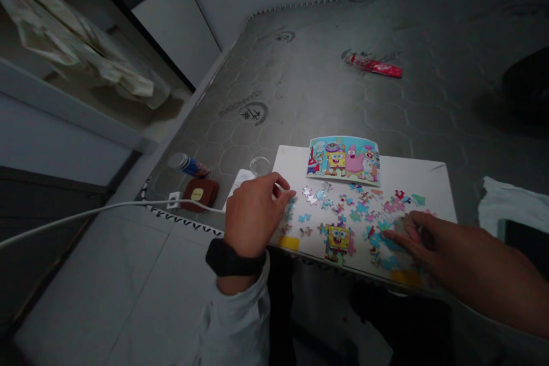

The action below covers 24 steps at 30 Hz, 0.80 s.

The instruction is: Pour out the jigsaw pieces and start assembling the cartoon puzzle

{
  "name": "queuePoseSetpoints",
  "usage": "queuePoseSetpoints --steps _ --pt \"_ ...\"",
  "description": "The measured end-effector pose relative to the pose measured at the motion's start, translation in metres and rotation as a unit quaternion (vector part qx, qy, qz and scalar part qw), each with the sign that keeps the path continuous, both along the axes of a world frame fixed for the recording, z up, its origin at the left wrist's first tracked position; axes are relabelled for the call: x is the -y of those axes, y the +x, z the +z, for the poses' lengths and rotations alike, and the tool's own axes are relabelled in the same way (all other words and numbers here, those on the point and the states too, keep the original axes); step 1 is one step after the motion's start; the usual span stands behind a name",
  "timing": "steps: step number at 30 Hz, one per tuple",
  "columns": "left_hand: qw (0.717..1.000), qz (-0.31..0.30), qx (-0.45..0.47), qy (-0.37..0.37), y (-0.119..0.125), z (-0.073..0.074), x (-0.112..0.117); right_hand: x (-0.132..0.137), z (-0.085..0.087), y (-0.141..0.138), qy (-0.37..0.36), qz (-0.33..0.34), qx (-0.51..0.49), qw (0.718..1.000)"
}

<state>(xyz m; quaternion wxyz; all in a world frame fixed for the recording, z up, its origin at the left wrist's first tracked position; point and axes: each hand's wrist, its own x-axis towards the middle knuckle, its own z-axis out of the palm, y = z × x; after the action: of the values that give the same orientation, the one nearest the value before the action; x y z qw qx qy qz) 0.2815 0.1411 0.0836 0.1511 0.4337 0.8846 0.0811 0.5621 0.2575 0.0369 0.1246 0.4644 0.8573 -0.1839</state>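
Note:
Loose jigsaw puzzle pieces [304, 218] lie scattered over a white board [429, 180]. Some are joined into a yellow cartoon figure [338, 238] near the board's front edge. A curved picture card [343, 161] with several cartoon characters lies at the back of the board. My left hand [253, 211], wearing a black watch, hovers at the board's left side. Its thumb and index finger are bent and slightly apart, with nothing visible between them. Over the pieces on the right, my right hand [450, 257] has curled fingers, apparently around a small blurred puzzle piece [402, 222].
The board rests on a grey patterned mat [309, 97]. Left of it are a brown case [200, 194], a blue can [193, 166] and a white cable [107, 207]. A red packet [380, 67] lies farther back. White cloth [510, 206] and a dark device [521, 240] lie right.

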Motion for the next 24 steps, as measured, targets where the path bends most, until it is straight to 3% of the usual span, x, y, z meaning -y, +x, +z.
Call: queuePoseSetpoints --steps 7,14,24 --pt "1.000 -0.005 0.007 0.000 -0.004 0.012 0.010 -0.002 0.007 0.007 0.024 -0.006 -0.024 0.999" --pt "0.999 -0.041 0.016 0.021 -0.006 0.006 0.011 -0.006 0.019 0.005 0.007 -0.066 0.005 0.998" --pt "0.998 -0.057 0.003 -0.030 -0.002 0.004 0.003 -0.019 0.013 0.026 0.063 -0.108 0.004 0.992"
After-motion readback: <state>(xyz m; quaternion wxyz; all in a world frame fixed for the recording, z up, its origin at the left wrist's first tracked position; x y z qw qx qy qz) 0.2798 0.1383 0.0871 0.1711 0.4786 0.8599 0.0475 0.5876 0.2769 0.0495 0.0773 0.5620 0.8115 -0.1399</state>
